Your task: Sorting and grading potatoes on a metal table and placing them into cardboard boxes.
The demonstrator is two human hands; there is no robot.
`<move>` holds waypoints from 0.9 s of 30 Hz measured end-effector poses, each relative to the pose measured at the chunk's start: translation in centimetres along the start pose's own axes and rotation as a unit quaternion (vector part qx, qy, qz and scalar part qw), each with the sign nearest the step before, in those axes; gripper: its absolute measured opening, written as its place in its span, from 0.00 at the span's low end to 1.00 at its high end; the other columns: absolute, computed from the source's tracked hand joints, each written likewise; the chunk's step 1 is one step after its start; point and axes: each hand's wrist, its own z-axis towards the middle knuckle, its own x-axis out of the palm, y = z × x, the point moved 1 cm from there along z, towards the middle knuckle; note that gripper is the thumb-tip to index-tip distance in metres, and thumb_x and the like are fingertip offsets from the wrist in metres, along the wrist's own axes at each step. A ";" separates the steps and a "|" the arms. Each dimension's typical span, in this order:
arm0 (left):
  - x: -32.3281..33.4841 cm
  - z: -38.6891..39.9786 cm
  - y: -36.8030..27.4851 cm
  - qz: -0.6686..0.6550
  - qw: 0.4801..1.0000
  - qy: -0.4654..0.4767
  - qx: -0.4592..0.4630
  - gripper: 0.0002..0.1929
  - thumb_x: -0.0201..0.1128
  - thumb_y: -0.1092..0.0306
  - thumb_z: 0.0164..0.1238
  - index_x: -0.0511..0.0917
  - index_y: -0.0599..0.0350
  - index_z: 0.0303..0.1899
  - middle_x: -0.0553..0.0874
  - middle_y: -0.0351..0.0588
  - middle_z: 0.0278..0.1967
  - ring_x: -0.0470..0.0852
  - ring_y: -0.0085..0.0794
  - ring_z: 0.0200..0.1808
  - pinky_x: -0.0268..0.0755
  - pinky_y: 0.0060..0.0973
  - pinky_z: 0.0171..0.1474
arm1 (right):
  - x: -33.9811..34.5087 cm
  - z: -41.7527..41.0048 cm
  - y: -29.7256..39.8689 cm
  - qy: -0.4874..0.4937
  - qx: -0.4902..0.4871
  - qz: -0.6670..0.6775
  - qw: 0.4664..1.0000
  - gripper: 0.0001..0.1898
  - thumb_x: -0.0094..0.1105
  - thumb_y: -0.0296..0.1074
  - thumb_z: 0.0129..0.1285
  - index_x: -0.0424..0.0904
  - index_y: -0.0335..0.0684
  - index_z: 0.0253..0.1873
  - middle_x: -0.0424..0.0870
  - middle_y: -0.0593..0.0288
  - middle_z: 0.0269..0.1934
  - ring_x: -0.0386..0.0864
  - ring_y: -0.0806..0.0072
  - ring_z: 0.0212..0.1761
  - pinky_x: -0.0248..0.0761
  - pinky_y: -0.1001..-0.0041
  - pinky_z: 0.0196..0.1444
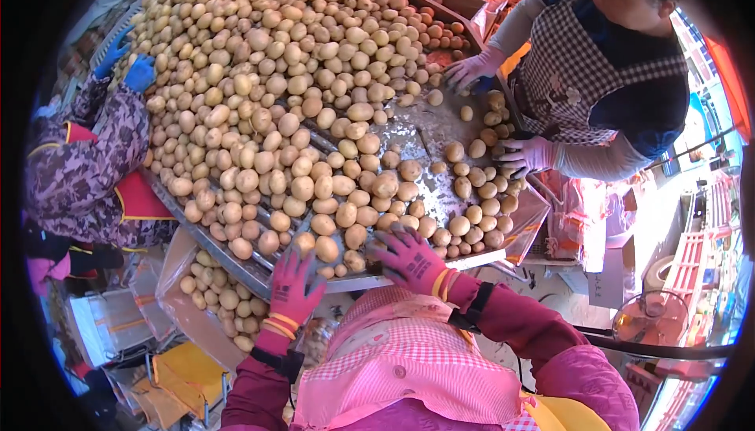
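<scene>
A large heap of potatoes [253,77] covers most of a metal sorting table [427,130]. At the near edge, my left hand [295,283], in a pink glove with grey fingertips, has its fingers spread beside a few potatoes. My right hand [413,257], gloved the same way, lies over the edge to the right with its fingers apart, touching or just above the potatoes there. Neither hand is closed around a potato. More potatoes [483,195] lie in a looser group at the table's right side.
A co-worker in a checked apron [572,59] has both gloved hands at the table's right side. Another person's blue-gloved hands [140,72] touch the heap at the left. A plastic-lined carton [197,325] of potatoes stands below the left edge. A fan [649,319] is at the lower right.
</scene>
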 end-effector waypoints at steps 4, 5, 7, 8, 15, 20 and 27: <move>2.6 4.4 -4.2 0.184 0.976 0.097 0.060 0.45 0.71 0.37 0.61 0.69 0.47 0.78 0.55 0.67 0.81 0.50 0.72 0.81 0.46 0.70 0.78 | 0.8 2.9 -4.2 0.037 0.023 0.047 0.998 0.36 0.64 0.55 0.67 0.68 0.57 0.78 0.65 0.59 0.78 0.57 0.47 0.83 0.52 0.34 0.77; 3.3 5.7 -4.8 0.183 0.974 0.125 0.040 0.48 0.71 0.34 0.59 0.67 0.46 0.78 0.52 0.70 0.82 0.48 0.74 0.81 0.43 0.72 0.78 | 0.3 3.7 -5.8 0.035 0.054 0.005 0.998 0.36 0.63 0.56 0.67 0.68 0.57 0.78 0.66 0.58 0.78 0.58 0.46 0.82 0.52 0.35 0.77; 3.3 7.9 -7.8 0.194 0.969 0.153 0.025 0.47 0.73 0.37 0.59 0.68 0.44 0.78 0.53 0.67 0.82 0.46 0.72 0.82 0.46 0.70 0.79 | 0.1 4.7 -9.0 0.009 0.116 -0.013 0.993 0.36 0.62 0.55 0.67 0.68 0.56 0.78 0.67 0.52 0.77 0.60 0.43 0.80 0.53 0.38 0.76; 3.5 9.1 -8.5 0.159 0.963 0.204 0.074 0.46 0.71 0.37 0.61 0.66 0.42 0.79 0.53 0.64 0.82 0.47 0.73 0.82 0.47 0.69 0.78 | -0.6 5.2 -10.2 -0.037 0.176 -0.040 0.983 0.36 0.63 0.54 0.66 0.69 0.52 0.77 0.68 0.48 0.76 0.62 0.42 0.78 0.55 0.41 0.76; -1.5 19.4 -1.2 0.169 0.985 -0.020 0.006 0.39 0.70 0.43 0.66 0.72 0.50 0.74 0.63 0.60 0.79 0.55 0.67 0.80 0.52 0.62 0.78 | -4.0 3.0 -7.0 -0.082 0.121 0.009 0.989 0.37 0.64 0.51 0.65 0.67 0.47 0.78 0.62 0.42 0.79 0.62 0.44 0.78 0.50 0.44 0.81; 0.3 18.8 1.7 0.198 0.959 -0.196 0.044 0.37 0.71 0.44 0.65 0.76 0.51 0.72 0.67 0.63 0.76 0.58 0.62 0.79 0.54 0.60 0.76 | -2.1 4.5 -12.3 -0.086 0.068 -0.020 0.994 0.33 0.63 0.45 0.68 0.69 0.51 0.77 0.67 0.46 0.76 0.66 0.44 0.76 0.55 0.45 0.80; 3.9 13.5 -9.9 0.057 0.983 0.077 0.160 0.29 0.69 0.53 0.63 0.80 0.40 0.67 0.73 0.57 0.70 0.71 0.57 0.71 0.61 0.57 0.73 | -7.0 20.6 -18.3 -0.107 0.100 -0.054 0.988 0.28 0.63 0.36 0.66 0.74 0.57 0.72 0.78 0.51 0.59 0.80 0.51 0.58 0.75 0.53 0.56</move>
